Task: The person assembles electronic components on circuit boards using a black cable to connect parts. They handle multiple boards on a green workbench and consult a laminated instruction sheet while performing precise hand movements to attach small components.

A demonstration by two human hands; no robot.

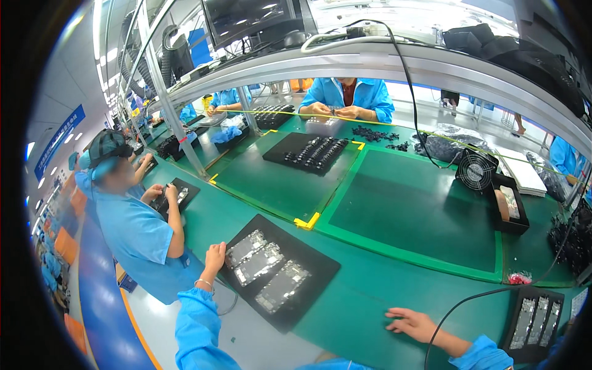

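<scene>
In front of me a black tray (311,262) lies aslant on the green workbench. Three phone mid-frames with silvery metal parts rest on it: one at the far left (248,243), one in the middle (259,265) and one nearer the right (283,287). My left hand (215,256) is at the tray's left edge, fingers curled and closed on that edge beside the leftmost frame. My right hand (412,324) hovers over or lies on the bench right of the tray, fingers stretched out, holding nothing. A black cable (453,311) passes in front of its wrist.
A second black tray (535,320) with three phone frames lies at the lower right. Beyond are a small black fan (476,168), an open black box (510,206) and a tray of black parts (306,154). Co-workers (132,213) sit at the left and across the bench.
</scene>
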